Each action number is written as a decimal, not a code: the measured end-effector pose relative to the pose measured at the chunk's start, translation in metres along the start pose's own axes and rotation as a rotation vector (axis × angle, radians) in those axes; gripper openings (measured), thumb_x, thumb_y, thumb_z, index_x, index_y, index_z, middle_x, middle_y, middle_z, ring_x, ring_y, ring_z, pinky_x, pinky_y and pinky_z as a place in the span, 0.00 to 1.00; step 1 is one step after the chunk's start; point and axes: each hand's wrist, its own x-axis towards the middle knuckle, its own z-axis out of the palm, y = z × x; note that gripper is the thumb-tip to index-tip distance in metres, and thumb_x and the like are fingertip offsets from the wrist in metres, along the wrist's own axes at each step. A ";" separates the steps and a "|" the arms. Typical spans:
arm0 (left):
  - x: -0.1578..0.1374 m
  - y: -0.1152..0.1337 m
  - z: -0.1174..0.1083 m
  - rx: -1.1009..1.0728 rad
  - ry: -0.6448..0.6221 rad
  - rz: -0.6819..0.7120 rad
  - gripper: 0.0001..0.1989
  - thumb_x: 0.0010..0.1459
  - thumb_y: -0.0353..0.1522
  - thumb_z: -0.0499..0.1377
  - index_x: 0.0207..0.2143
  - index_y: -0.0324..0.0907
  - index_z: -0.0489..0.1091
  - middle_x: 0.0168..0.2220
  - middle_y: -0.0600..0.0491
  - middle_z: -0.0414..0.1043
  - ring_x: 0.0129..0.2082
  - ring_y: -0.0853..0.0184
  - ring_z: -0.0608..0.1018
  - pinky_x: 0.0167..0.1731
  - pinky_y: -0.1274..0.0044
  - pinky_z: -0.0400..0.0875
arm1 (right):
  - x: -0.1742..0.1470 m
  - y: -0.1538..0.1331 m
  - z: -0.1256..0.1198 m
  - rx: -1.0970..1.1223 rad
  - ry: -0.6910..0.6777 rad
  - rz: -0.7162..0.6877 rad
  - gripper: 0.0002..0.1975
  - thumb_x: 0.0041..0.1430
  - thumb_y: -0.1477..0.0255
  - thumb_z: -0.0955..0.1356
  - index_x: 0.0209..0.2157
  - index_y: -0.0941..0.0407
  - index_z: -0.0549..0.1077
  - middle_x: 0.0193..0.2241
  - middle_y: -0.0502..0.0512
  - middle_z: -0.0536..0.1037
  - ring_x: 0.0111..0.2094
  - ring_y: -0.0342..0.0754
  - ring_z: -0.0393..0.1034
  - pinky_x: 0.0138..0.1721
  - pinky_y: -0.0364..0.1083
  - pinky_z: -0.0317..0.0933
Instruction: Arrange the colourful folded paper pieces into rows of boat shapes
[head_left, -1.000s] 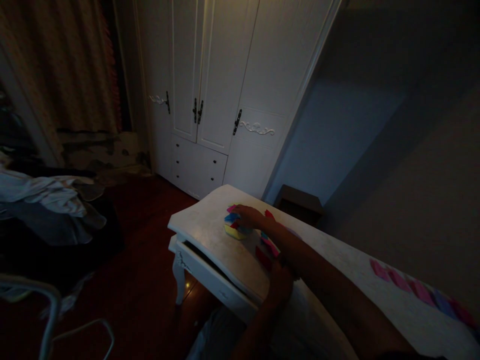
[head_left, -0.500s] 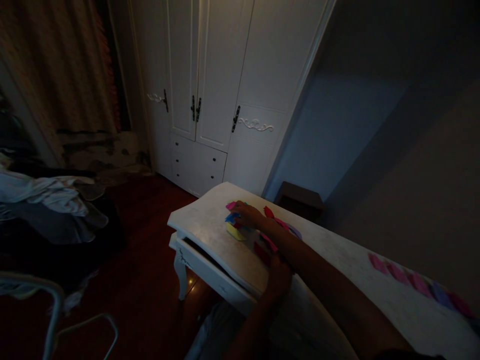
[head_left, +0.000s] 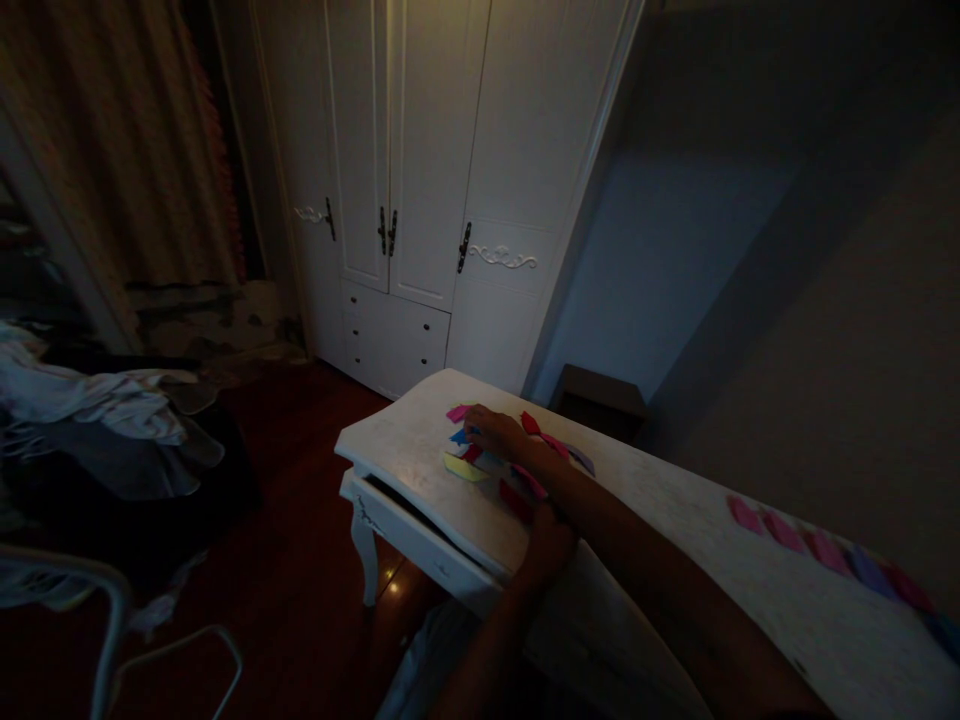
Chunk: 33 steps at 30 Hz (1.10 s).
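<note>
My right hand [head_left: 496, 432] reaches over the white table [head_left: 405, 440], fingers bent down on a small blue piece [head_left: 460, 437]. Thin, flat and coloured, the pieces look like folded paper or cloth; I cannot tell which. Around the fingertips lie a pink piece [head_left: 457, 412], a red piece [head_left: 472, 453] and a yellow piece [head_left: 465, 467]. Closer to me, my left hand [head_left: 551, 545] is closed at the table's front edge, its fingers at the end of a dark red piece [head_left: 515, 500]. Its fingertips are dim. My right forearm partly covers another pink piece [head_left: 531, 482].
Beyond my right arm lies a strip of red, pink and purple pieces [head_left: 555, 445]. Another row of pieces [head_left: 829, 552] runs along the table's far right side. Under the tabletop a drawer [head_left: 427, 555] stands slightly open. A white wardrobe [head_left: 420, 150] rises behind; clothes [head_left: 97, 410] are heaped at left.
The view has shifted slightly. The yellow piece sits a little farther from the blue one, and more of the red piece between them shows. Both hands stay in nearly the same places.
</note>
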 end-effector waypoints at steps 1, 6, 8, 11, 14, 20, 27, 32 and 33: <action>0.001 -0.001 0.000 0.020 -0.022 0.009 0.15 0.43 0.24 0.56 0.36 0.36 0.75 0.40 0.44 0.79 0.46 0.56 0.76 0.50 0.68 0.69 | -0.001 0.000 -0.001 0.004 0.015 0.003 0.04 0.58 0.77 0.68 0.37 0.57 0.71 0.42 0.55 0.73 0.38 0.45 0.70 0.34 0.42 0.60; 0.009 -0.012 -0.004 0.102 -0.081 0.005 0.14 0.40 0.21 0.54 0.31 0.38 0.72 0.33 0.49 0.78 0.36 0.62 0.77 0.41 0.72 0.72 | -0.013 -0.003 -0.014 0.156 0.247 0.065 0.02 0.58 0.75 0.67 0.35 0.55 0.71 0.35 0.52 0.75 0.35 0.45 0.68 0.36 0.43 0.60; 0.012 -0.016 -0.005 0.133 -0.080 -0.018 0.13 0.38 0.21 0.53 0.29 0.38 0.71 0.27 0.53 0.75 0.29 0.66 0.75 0.33 0.75 0.71 | -0.021 -0.004 -0.020 0.293 0.349 0.104 0.02 0.57 0.72 0.68 0.34 0.55 0.70 0.32 0.51 0.75 0.31 0.44 0.68 0.34 0.42 0.60; 0.014 -0.016 -0.004 0.166 -0.064 -0.004 0.07 0.42 0.24 0.52 0.26 0.39 0.68 0.21 0.56 0.69 0.22 0.71 0.69 0.24 0.79 0.65 | -0.040 -0.004 -0.027 0.544 0.476 0.187 0.07 0.56 0.67 0.68 0.34 0.55 0.68 0.30 0.49 0.73 0.25 0.40 0.64 0.26 0.40 0.59; 0.011 -0.011 -0.002 0.197 -0.091 0.037 0.04 0.47 0.28 0.53 0.24 0.39 0.67 0.20 0.56 0.68 0.20 0.72 0.67 0.22 0.80 0.62 | -0.066 -0.004 -0.034 0.781 0.608 0.295 0.13 0.52 0.64 0.69 0.37 0.55 0.67 0.32 0.49 0.72 0.23 0.39 0.64 0.21 0.39 0.57; 0.003 -0.005 0.001 0.316 -0.149 0.094 0.11 0.51 0.37 0.55 0.29 0.38 0.70 0.21 0.55 0.70 0.20 0.72 0.69 0.23 0.80 0.63 | -0.134 0.009 -0.055 0.977 0.702 0.517 0.17 0.45 0.60 0.72 0.33 0.57 0.71 0.27 0.49 0.73 0.19 0.38 0.62 0.16 0.38 0.54; -0.003 -0.007 0.023 0.301 -0.045 0.085 0.18 0.48 0.43 0.61 0.33 0.37 0.71 0.27 0.53 0.73 0.24 0.71 0.72 0.23 0.80 0.65 | -0.222 0.017 -0.070 0.997 0.795 0.717 0.18 0.38 0.59 0.76 0.27 0.58 0.74 0.20 0.48 0.73 0.17 0.38 0.59 0.15 0.39 0.52; -0.016 -0.014 0.064 0.262 -0.079 0.072 0.21 0.47 0.44 0.64 0.36 0.36 0.74 0.29 0.51 0.74 0.21 0.73 0.70 0.22 0.80 0.64 | -0.275 0.010 -0.077 1.035 0.819 0.813 0.17 0.36 0.62 0.77 0.27 0.58 0.75 0.18 0.47 0.73 0.16 0.37 0.58 0.15 0.38 0.51; -0.018 -0.017 0.073 0.268 -0.100 0.082 0.20 0.47 0.44 0.64 0.33 0.36 0.74 0.27 0.52 0.74 0.20 0.74 0.69 0.21 0.81 0.64 | -0.285 0.009 -0.080 1.043 0.823 0.829 0.17 0.36 0.62 0.77 0.27 0.58 0.76 0.18 0.47 0.73 0.15 0.37 0.58 0.15 0.38 0.51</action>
